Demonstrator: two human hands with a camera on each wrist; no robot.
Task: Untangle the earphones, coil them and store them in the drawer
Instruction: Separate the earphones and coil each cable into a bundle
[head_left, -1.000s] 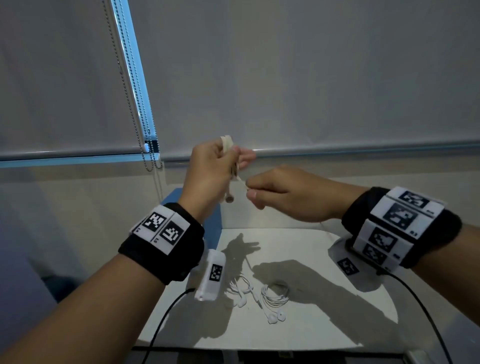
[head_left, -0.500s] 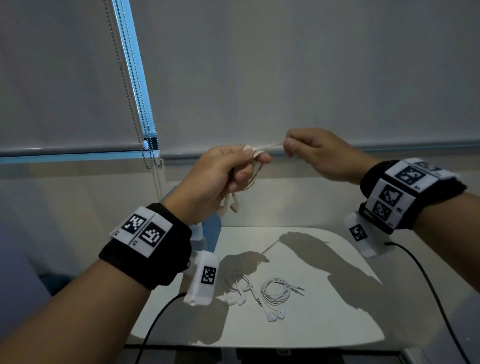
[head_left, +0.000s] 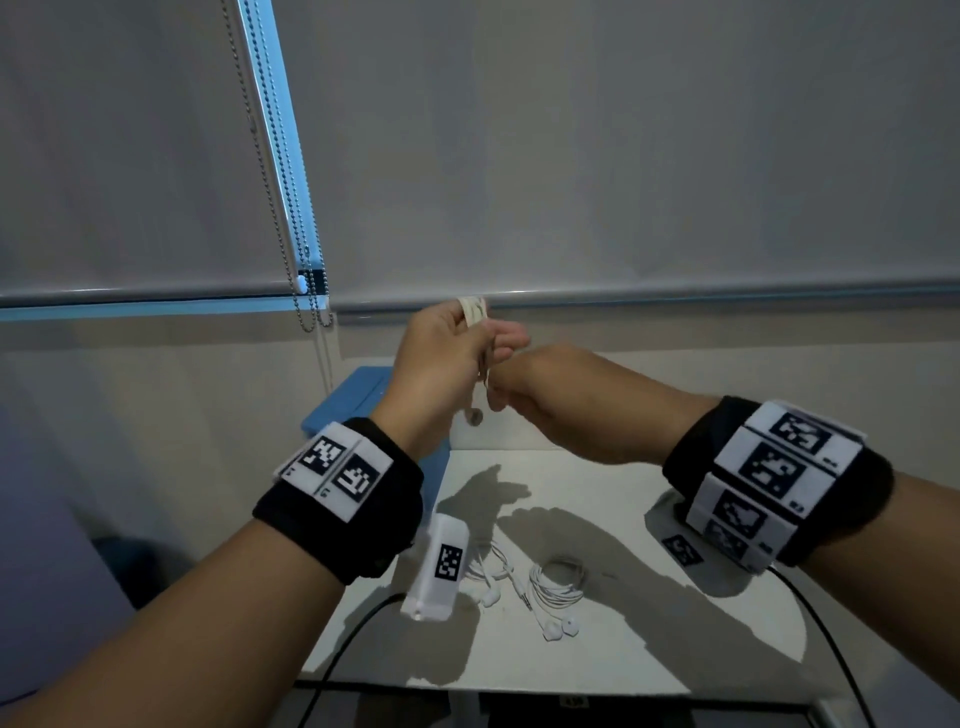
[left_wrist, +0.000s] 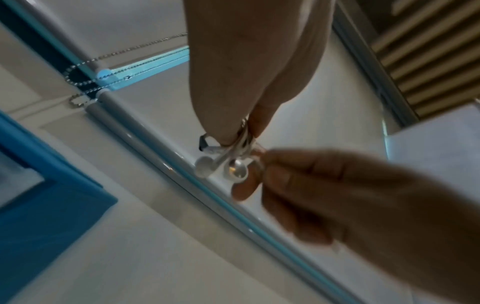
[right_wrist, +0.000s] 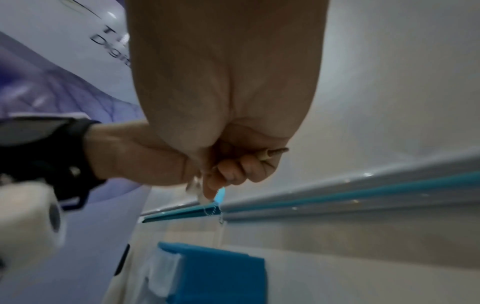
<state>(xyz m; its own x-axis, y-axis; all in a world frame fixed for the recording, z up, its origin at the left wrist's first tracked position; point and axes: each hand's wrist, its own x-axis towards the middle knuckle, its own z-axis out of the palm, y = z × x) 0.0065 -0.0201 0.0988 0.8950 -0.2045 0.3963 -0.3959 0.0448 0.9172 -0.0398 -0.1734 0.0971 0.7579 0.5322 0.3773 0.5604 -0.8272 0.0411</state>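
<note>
Both hands are raised above the white table (head_left: 649, 649). My left hand (head_left: 488, 338) holds a pale pair of earphones (head_left: 472, 309), the cord looped in a coil round its fingers. Two earbuds (left_wrist: 235, 172) dangle below that grip. My right hand (head_left: 498, 389) sits just under the left and pinches the loose end of the same cord (right_wrist: 272, 154). On the table lie a tangled white pair (head_left: 488, 577) and a coiled white pair (head_left: 558, 582). A blue box-like unit (head_left: 363, 400) stands behind the table's left corner; whether it is the drawer I cannot tell.
A roller blind (head_left: 571, 156) covers the window behind, with bead chains (head_left: 306, 291) hanging at the left. Black cables run from both wrist cameras down past the table's front edge (head_left: 467, 696).
My right hand has swung down from the upper right, where it pulled the cord taut, to just below the left hand. The left hand has turned upright again with the coil on top.
</note>
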